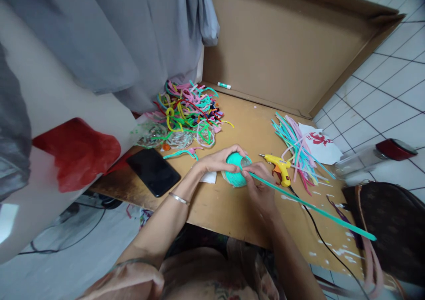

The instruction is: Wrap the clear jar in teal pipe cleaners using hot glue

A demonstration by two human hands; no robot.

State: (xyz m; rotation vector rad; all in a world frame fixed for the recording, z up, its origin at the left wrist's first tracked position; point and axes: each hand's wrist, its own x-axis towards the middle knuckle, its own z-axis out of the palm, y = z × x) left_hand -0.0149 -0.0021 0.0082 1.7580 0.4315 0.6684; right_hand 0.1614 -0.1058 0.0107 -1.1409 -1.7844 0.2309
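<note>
The left hand [221,159] cups a round object [235,170] wound in teal pipe cleaner at the centre of the wooden table [232,211], fingers curled over its top; the right hand [260,188] pinches a long teal pipe cleaner [315,209] against the object's side — the free end runs off toward four o'clock. A yellow glue gun [279,167] lies just beside the hands at three o'clock, with a bundle of straight pipe cleaners [297,149] beyond it; a tangled pile of coloured pipe cleaners [186,111] sits at eleven o'clock, a black phone [153,171] at nine o'clock — a glue stick [224,85] rests by the cardboard [285,38] at twelve.
</note>
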